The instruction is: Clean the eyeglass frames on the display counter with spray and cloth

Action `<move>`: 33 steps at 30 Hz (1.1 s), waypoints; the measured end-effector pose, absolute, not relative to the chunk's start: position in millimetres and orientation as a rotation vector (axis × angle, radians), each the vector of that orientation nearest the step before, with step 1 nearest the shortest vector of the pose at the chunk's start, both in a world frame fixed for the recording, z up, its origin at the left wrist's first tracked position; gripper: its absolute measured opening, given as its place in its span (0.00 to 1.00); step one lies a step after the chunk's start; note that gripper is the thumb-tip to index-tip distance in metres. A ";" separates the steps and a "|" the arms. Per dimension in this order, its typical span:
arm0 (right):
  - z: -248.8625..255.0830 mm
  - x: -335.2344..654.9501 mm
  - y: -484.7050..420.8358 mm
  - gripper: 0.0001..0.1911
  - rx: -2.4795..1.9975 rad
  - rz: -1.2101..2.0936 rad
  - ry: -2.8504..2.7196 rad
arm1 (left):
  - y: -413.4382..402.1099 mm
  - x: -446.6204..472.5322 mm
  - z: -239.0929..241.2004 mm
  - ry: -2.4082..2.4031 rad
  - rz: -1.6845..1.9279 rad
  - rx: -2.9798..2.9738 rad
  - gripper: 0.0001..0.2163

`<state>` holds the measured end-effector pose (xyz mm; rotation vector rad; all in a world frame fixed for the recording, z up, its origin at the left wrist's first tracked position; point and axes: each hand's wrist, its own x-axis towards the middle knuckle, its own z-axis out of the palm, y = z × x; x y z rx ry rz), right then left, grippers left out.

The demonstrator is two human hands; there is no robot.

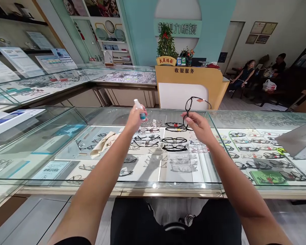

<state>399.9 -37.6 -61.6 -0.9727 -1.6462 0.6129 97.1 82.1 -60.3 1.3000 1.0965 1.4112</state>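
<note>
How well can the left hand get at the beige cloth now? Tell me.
Probably yes: the beige cloth seems to lie on top of the glass counter, left of the left forearm, with nothing visible on it. But a small spray bottle fills the grip of the left hand.

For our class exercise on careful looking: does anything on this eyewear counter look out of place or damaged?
Only the crumpled beige cloth beside the left forearm stands out against the rows of eyeglasses; no spill or damage shows.
</note>
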 end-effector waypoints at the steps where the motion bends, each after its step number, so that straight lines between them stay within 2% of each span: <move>1: -62.0 398.4 -38.6 0.28 -0.961 0.632 -1.655 | 71.1 111.2 -56.4 0.929 1.355 1.229 0.16; 6: -65.5 387.9 -44.5 0.29 -0.955 0.712 -1.717 | 23.5 151.4 -51.6 0.564 0.997 1.125 0.33; 13: -70.3 374.3 -53.5 0.26 -0.962 0.763 -1.771 | 12.6 146.9 -66.0 0.536 0.897 1.150 0.40; 19: -74.2 363.1 -56.1 0.27 -0.913 0.792 -1.859 | 16.0 155.0 -80.4 0.713 1.165 1.391 0.34; 26: -78.2 355.6 -59.3 0.25 -0.854 0.874 -1.879 | 14.3 160.6 -89.9 0.830 1.134 1.495 0.27; 33: -76.9 356.2 -59.4 0.27 -0.836 0.892 -1.849 | 12.8 162.7 -91.7 0.779 1.142 1.429 0.29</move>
